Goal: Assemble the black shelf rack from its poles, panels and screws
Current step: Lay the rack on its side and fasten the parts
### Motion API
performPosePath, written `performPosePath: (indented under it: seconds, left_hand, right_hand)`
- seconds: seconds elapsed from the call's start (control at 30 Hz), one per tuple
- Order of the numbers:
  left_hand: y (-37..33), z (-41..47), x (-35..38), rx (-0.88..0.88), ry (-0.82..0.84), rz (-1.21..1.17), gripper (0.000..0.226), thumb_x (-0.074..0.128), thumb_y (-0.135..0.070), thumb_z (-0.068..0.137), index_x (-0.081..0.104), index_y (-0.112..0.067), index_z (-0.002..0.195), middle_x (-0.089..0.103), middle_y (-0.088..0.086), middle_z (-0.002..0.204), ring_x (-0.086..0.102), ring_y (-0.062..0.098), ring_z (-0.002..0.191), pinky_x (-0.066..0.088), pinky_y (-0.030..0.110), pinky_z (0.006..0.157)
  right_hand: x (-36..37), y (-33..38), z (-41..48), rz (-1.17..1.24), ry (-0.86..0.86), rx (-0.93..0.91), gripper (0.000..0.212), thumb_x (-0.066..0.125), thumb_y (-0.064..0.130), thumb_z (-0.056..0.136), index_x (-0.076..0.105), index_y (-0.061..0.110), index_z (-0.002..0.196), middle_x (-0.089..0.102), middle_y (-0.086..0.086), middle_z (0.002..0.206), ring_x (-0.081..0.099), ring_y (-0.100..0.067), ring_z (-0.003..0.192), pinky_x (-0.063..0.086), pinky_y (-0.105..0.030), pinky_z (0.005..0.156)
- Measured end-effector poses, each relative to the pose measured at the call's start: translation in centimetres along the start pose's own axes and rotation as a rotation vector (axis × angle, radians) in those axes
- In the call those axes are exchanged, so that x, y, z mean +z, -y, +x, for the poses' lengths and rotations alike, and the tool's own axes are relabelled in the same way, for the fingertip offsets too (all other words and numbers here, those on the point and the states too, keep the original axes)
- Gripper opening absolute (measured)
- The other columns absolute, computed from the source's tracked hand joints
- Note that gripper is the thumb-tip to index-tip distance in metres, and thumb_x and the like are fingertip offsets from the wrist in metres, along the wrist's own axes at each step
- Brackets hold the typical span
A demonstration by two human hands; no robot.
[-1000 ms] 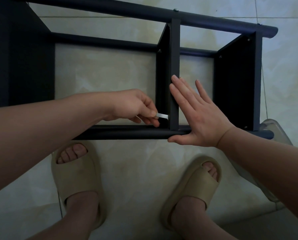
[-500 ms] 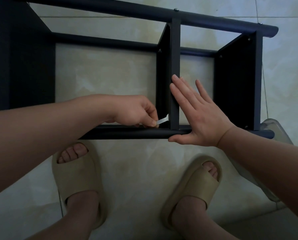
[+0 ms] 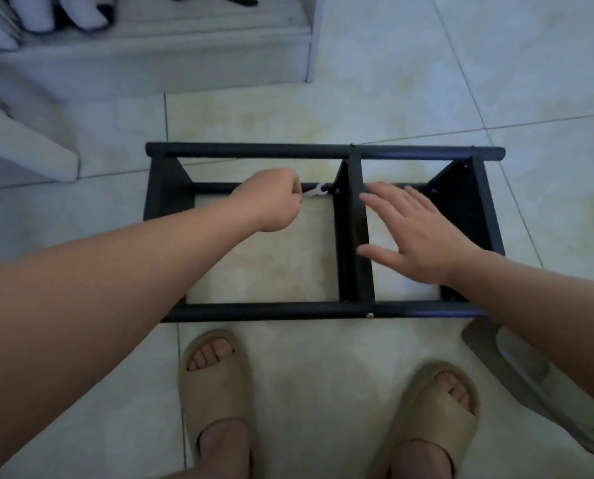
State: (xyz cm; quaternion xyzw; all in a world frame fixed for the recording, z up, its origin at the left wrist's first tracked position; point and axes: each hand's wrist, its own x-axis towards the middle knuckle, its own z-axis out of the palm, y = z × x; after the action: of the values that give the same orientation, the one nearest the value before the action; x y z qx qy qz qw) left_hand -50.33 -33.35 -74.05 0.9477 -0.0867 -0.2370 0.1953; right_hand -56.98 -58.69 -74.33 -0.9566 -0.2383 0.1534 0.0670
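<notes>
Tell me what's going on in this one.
A person stands over a black shelf rack lying on the tiled floor. Their left hand pinches a small silver wrench, its head close to a screw at the far end of the middle panel. The right hand is open and flat beside that panel; whether it presses it is unclear. The frame looks largely put together.

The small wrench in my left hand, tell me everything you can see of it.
The wrench is small, flat and pale, metal by its look, with an open-ended head. The left hand pinches its handle; only the head end shows. It lies roughly level, head pointing right toward a screw on the middle panel, just short of it.
</notes>
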Motion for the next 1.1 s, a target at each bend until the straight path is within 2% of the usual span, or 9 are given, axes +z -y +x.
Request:
performPosePath:
  seconds: [0.07, 0.2, 0.33, 0.5, 0.57, 0.67, 0.83, 0.97, 1.1]
  left_hand:
    - [-0.8, 2.2, -1.7, 0.049, -0.125, 0.019, 0.01, 0.048, -0.025, 0.099, 0.054, -0.023, 0.092, 0.056, 0.0, 0.096, 0.051, 0.027, 0.094, 0.045, 0.04, 0.078]
    - [-1.6, 7.7, -3.4, 0.022, -0.223, 0.033, 0.007, 0.041, -0.019, 0.101, 0.047, -0.016, 0.104, 0.052, 0.006, 0.094, 0.048, 0.031, 0.09, 0.038, 0.04, 0.073]
    - [-1.1, 12.2, -2.7, -0.058, -0.116, 0.099, 0.014, 0.04, -0.014, 0.097, 0.044, -0.013, 0.111, 0.056, 0.009, 0.099, 0.051, 0.033, 0.089, 0.037, 0.04, 0.075]
    - [-0.3, 13.6, -1.5, -0.18, 0.087, 0.027, 0.024, 0.046, -0.013, 0.094, 0.048, -0.008, 0.117, 0.069, 0.009, 0.106, 0.06, 0.035, 0.103, 0.044, 0.048, 0.098]
    - [-0.5, 12.5, -2.4, -0.178, 0.032, -0.022, 0.02, 0.041, -0.014, 0.094, 0.047, -0.009, 0.113, 0.067, 0.01, 0.1, 0.061, 0.034, 0.093, 0.048, 0.043, 0.085]
    - [-1.3, 9.2, -5.6, -0.131, -0.105, 0.017, 0.01, 0.039, -0.016, 0.095, 0.043, -0.014, 0.104, 0.059, 0.007, 0.087, 0.054, 0.027, 0.075, 0.038, 0.038, 0.064]
    - [-2.7, 0.7, -10.0, -0.098, -0.199, 0.056, 0.013, 0.036, -0.019, 0.1, 0.044, -0.016, 0.109, 0.06, 0.005, 0.093, 0.057, 0.03, 0.086, 0.04, 0.041, 0.076]
    - [-2.5, -6.3, -8.8, -0.173, -0.142, 0.083, 0.013, 0.035, -0.019, 0.102, 0.044, -0.017, 0.111, 0.062, 0.005, 0.1, 0.054, 0.029, 0.09, 0.04, 0.043, 0.092]
    - [-1.9, -10.3, -5.4, -0.194, -0.15, 0.056, 0.012, 0.035, -0.015, 0.099, 0.042, -0.019, 0.108, 0.059, 0.001, 0.087, 0.052, 0.024, 0.081, 0.032, 0.041, 0.086]
  right_hand:
    - [-2.0, -0.7, 2.9, 0.042, -0.063, 0.115, 0.078, 0.047, 0.058, 0.097, 0.024, 0.019, 0.16, 0.024, -0.004, 0.166, 0.016, -0.023, 0.155, 0.009, -0.041, 0.125]
    - [-3.9, -3.2, 9.2, -0.028, 0.052, 0.254, 0.071, 0.052, 0.044, 0.1, 0.02, 0.024, 0.16, 0.037, -0.006, 0.157, 0.028, -0.026, 0.149, 0.019, -0.046, 0.121]
    - [-2.1, -5.2, 12.3, -0.103, 0.165, 0.289, 0.058, 0.048, 0.038, 0.102, 0.027, 0.026, 0.155, 0.041, -0.002, 0.155, 0.036, -0.026, 0.144, 0.022, -0.047, 0.119]
    - [-1.2, -6.3, 12.4, -0.177, 0.016, 0.344, 0.021, 0.042, 0.03, 0.107, 0.049, 0.022, 0.126, 0.057, -0.001, 0.121, 0.053, -0.027, 0.111, 0.041, -0.043, 0.094]
    - [-2.1, -5.7, 11.3, -0.202, -0.048, 0.323, 0.02, 0.041, 0.028, 0.108, 0.048, 0.021, 0.125, 0.056, -0.001, 0.122, 0.052, -0.028, 0.113, 0.04, -0.045, 0.098]
    - [-5.4, -3.6, 9.0, -0.213, -0.149, 0.296, 0.025, 0.043, 0.028, 0.107, 0.046, 0.022, 0.131, 0.055, -0.001, 0.125, 0.051, -0.029, 0.115, 0.039, -0.046, 0.103]
    - [-11.1, 1.9, 4.0, -0.219, -0.171, 0.246, 0.032, 0.047, 0.041, 0.105, 0.051, 0.02, 0.13, 0.052, -0.001, 0.128, 0.049, -0.028, 0.117, 0.046, -0.041, 0.087]
    - [-10.2, 7.0, -0.6, -0.216, -0.088, 0.206, 0.033, 0.05, 0.04, 0.105, 0.052, 0.018, 0.13, 0.048, -0.004, 0.126, 0.047, -0.027, 0.113, 0.05, -0.041, 0.085]
    - [-6.4, 9.9, -4.2, -0.173, -0.11, 0.241, 0.03, 0.049, 0.035, 0.106, 0.053, 0.017, 0.13, 0.047, -0.005, 0.128, 0.046, -0.029, 0.115, 0.048, -0.043, 0.089]
